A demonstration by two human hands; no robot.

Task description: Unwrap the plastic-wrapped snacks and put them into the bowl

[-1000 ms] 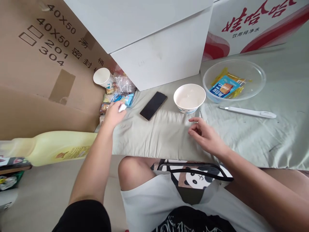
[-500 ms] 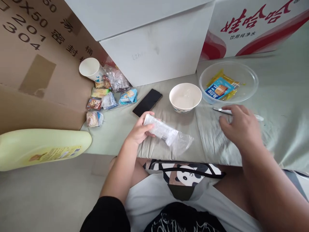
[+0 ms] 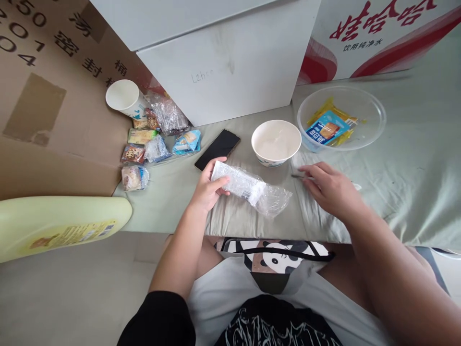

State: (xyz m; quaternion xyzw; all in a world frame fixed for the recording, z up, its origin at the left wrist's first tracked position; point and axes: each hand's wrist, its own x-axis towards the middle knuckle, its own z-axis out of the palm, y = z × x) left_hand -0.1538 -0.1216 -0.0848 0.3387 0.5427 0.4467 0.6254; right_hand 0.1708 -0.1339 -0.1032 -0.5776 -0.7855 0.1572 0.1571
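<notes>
My left hand (image 3: 212, 188) is closed around one end of a bubble-wrapped packet (image 3: 236, 183). Its clear plastic bag end hangs to the right, and a barcode label shows near the middle; what lies inside is hidden. To the right, my right hand (image 3: 329, 187) pinches a slim white-handled knife (image 3: 297, 176). Its thin metal tip points left, toward the packet, while the white handle end shows past the hand. A white paper bowl (image 3: 276, 144) stands just beyond the packet. Behind my left hand lies a dark phone (image 3: 217, 150).
A clear plastic basin (image 3: 374, 125) at the back right holds blue and yellow snack packets (image 3: 329, 129). Several wrapped snacks (image 3: 156, 149) and a paper cup (image 3: 124, 98) sit left, beside a cardboard box (image 3: 54, 158). A yellow-green bottle (image 3: 65, 223) lies at the left edge.
My right hand has picked up the knife from the cloth and moved left with it toward the packet. My left hand keeps its hold on the packet. The view has shifted slightly.
</notes>
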